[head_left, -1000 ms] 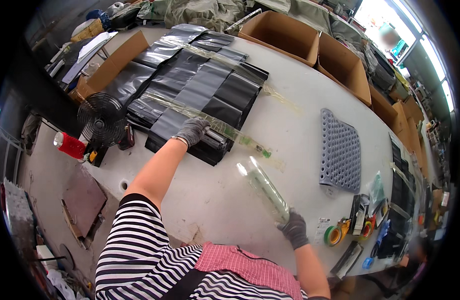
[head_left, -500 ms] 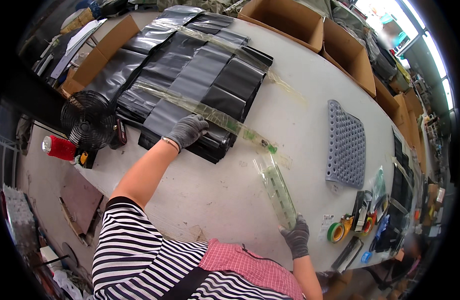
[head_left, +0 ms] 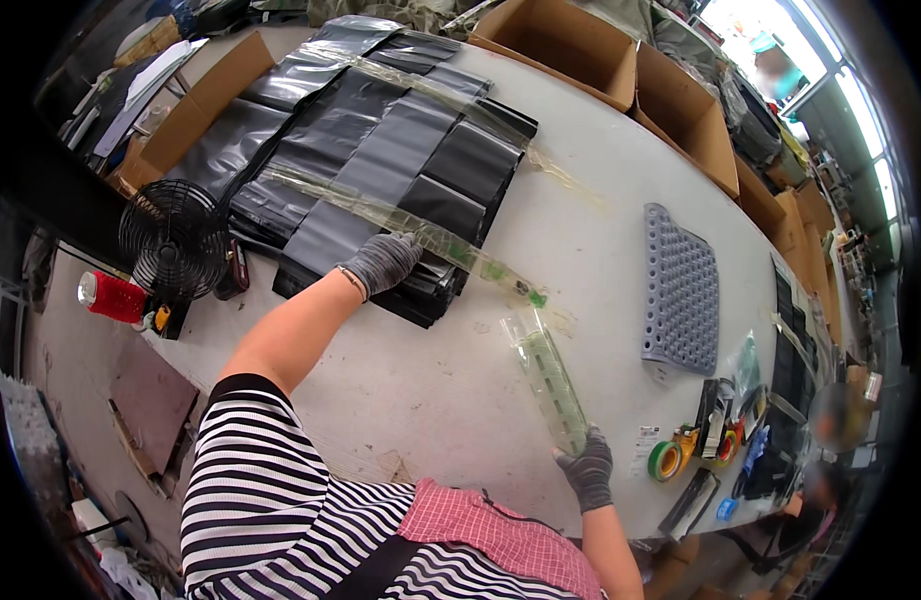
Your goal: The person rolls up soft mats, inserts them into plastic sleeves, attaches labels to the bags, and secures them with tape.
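Observation:
My left hand (head_left: 383,264), in a grey knit glove, rests on a stack of flat black plastic bags (head_left: 381,150). Its fingers are curled beside a band of clear yellowish tape (head_left: 401,216) that crosses the stack and runs onto the table. What the fingers grip, if anything, is hidden. My gloved right hand (head_left: 589,468) is closed at the near end of a clear plastic strip with green markings (head_left: 553,382). The strip slants away over the tabletop, its far end close to the loose tape end.
A black fan (head_left: 174,240) and red spool (head_left: 113,297) stand at the left. On the white table (head_left: 451,400) lie a grey perforated mat (head_left: 681,295), tape rolls (head_left: 666,460) and cutting tools at right. Open cardboard boxes (head_left: 686,110) line the far edge.
My left hand has moved slightly right along the stack, nearer the tape band. My right hand and the clear strip stay nearly in place. The view has shifted a little.

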Available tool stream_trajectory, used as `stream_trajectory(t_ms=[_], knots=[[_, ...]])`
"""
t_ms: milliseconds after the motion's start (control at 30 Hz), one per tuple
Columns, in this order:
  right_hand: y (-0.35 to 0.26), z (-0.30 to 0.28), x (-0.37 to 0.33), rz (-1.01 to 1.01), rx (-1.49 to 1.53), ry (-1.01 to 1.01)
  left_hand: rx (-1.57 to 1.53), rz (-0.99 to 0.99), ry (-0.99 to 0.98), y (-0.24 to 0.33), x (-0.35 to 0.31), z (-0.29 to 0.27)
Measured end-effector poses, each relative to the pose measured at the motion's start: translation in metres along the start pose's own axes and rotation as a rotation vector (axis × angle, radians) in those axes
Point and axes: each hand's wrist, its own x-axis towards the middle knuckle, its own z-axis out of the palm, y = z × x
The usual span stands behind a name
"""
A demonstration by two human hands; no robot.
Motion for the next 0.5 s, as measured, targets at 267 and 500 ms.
stream_trajectory(t_ms=[267, 500], knots=[[0.008, 0.006, -0.002, -0.01, -0.04, -0.005, -0.221, -0.093, 0.135, 0.001, -0.003, 0.01], [0.015, 0.015, -0.005, -0.08, -0.126, 0.068, 0.152, 0.095, -0.097, 0.072, -0.01, -0.084]])
